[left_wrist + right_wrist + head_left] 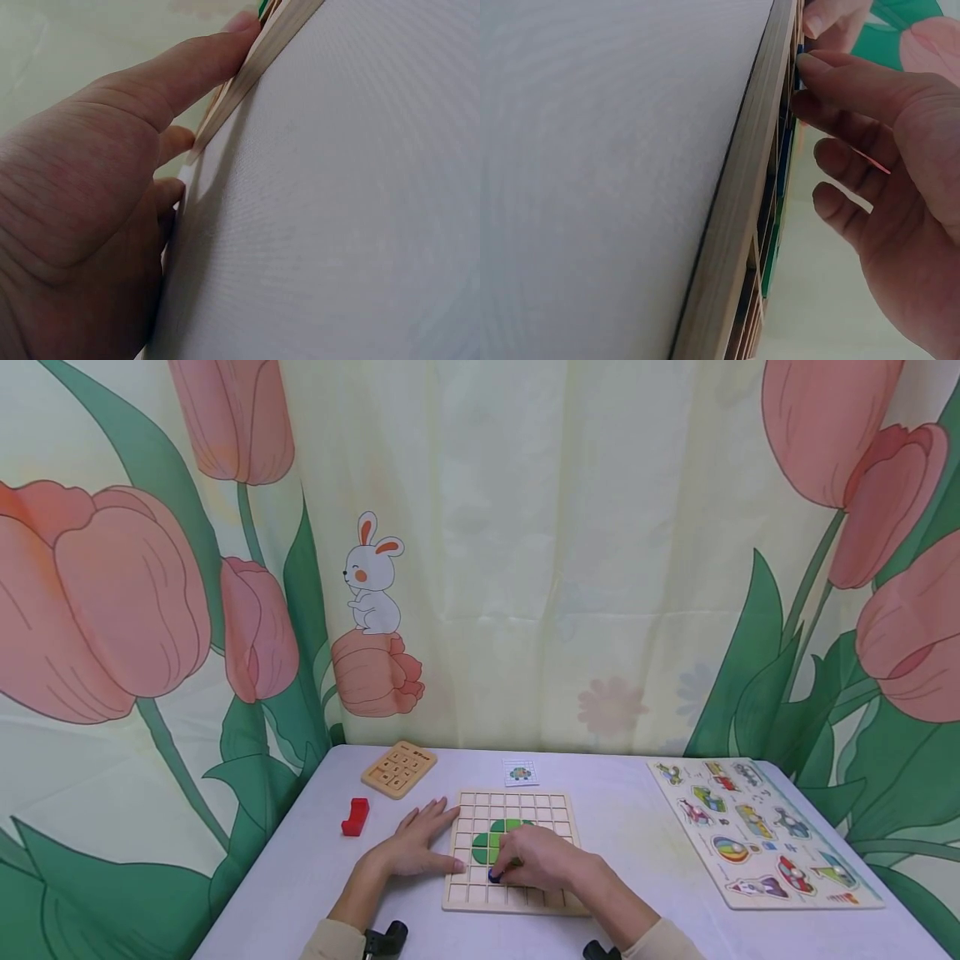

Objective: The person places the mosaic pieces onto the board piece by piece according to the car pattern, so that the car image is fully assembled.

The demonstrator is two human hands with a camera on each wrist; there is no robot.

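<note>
A wooden grid board (pixel 510 806) lies on the table in front of me, with green pieces (pixel 491 843) set in its middle. My left hand (pixel 420 847) lies flat beside the board's left edge (pixel 247 82), fingers straight, thumb touching the frame. My right hand (pixel 536 858) rests on the board's near half, and its thumb and forefinger pinch a small blue piece (pixel 494 876) down in a cell. In the right wrist view the fingers (pixel 855 90) curl toward the board's frame (pixel 742 187), with the blue piece (pixel 799 64) at their tips.
A red block (pixel 356 816) sits left of the board, and a small wooden number board (pixel 399 768) lies behind it. A pattern card (pixel 521 772) lies beyond the grid. A vehicle peg puzzle (pixel 757 831) fills the right side. A tulip curtain hangs behind.
</note>
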